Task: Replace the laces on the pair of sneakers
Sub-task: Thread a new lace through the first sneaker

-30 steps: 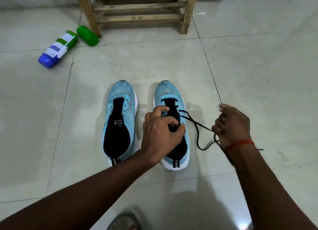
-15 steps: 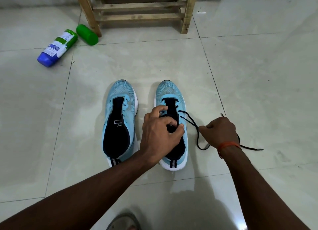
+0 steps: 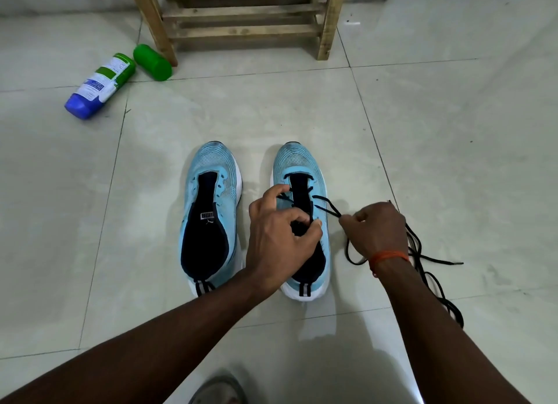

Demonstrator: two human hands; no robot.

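Tiled floor [image 3: 453, 125]; right hand [image 3: 376, 231] returns beside the right sneaker [image 3: 297, 162], fingers [image 3: 351, 222] pinching the black lace [image 3: 327, 205] closer in, while the left hand [image 3: 277, 240] grips its tongue [image 3: 300, 189], likely readying another pull.

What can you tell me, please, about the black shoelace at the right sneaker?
The black shoelace is a thin cord, partly threaded through the front eyelets of the right sneaker, which the left hand grips. Two strands run from the eyelets to the right hand, which pinches them. The slack lies in loose loops on the floor tiles beside that hand, one tipped end showing.
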